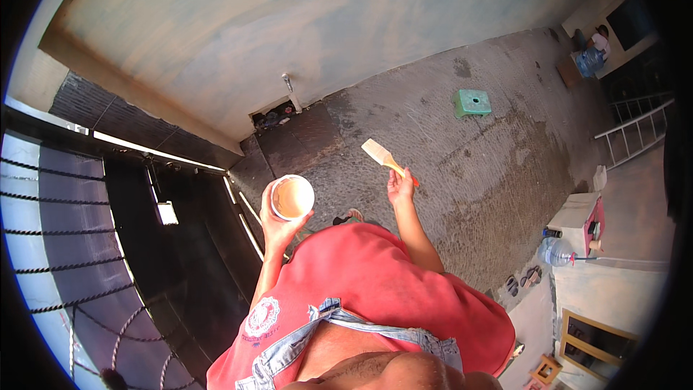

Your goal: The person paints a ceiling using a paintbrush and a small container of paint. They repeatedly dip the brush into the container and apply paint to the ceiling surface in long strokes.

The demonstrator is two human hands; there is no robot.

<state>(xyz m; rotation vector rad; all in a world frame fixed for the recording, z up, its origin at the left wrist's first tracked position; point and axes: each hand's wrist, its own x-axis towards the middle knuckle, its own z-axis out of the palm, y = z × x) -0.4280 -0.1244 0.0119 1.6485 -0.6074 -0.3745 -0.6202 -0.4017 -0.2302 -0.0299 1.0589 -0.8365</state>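
Note:
My left hand (280,227) is wrapped round a white tub (292,197) with cream or pale orange paint inside. In my right hand (401,186) is a paintbrush (385,157), gripped by its orange handle, its wide pale bristles pointing up and to the left. Tub and brush are held apart, above the floor in front of me. Ahead stands a wall (310,22) with streaky blue and cream paint. A tap (290,90) sticks out low on it, over a small dark opening.
A green stool (473,102) stands on the rough grey floor (433,144). A person (599,42) is far right beside a large blue water bottle (590,62). A metal ladder (637,132), another water bottle (557,252) and sandals (522,282) are at right; a dark gate (180,260) is left.

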